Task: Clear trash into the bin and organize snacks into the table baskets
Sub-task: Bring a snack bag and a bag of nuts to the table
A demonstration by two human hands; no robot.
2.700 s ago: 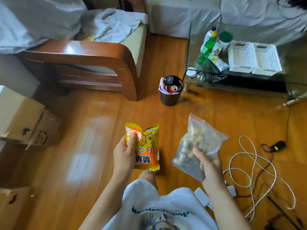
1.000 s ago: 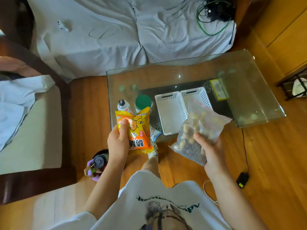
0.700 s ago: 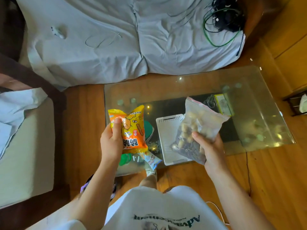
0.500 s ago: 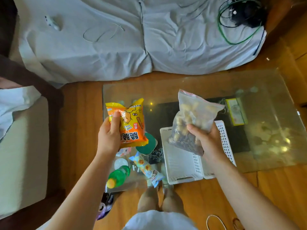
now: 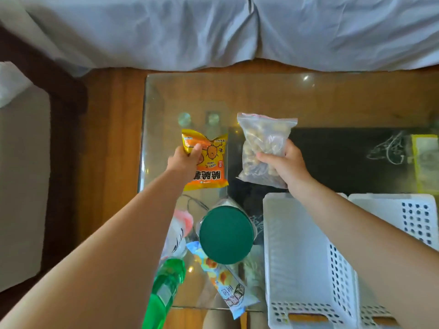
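Head view: outstretched left hand grips orange snack packet, right hand grips clear nut bag over glass table.

Both arms are now reaching farther out over the glass table. The left hand is carrying the orange snack packet and the right hand the clear zip bag past the white baskets, which are now lying beneath the right forearm instead of ahead of the hands.
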